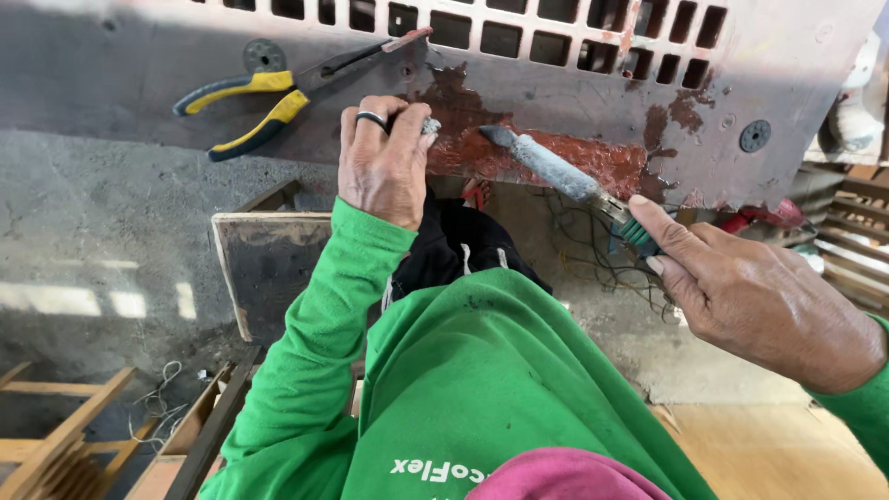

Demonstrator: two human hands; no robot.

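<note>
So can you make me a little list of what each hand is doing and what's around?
left hand: presses a small grey piece against the panel
right hand: holds a soldering iron by its green handle
iron tip: on the reddish patch
panel: grey and pinkish, with rows of square holes
pliers: yellow-handled, lying on the panel, untouched
clothing: green sleeves

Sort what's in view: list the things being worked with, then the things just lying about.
In use:
left hand pressing a small grey piece to the panel
right hand holding the soldering iron
grey slotted panel with the red-brown patch

Lying about:
yellow-handled pliers
wooden board
tangled wires
</note>
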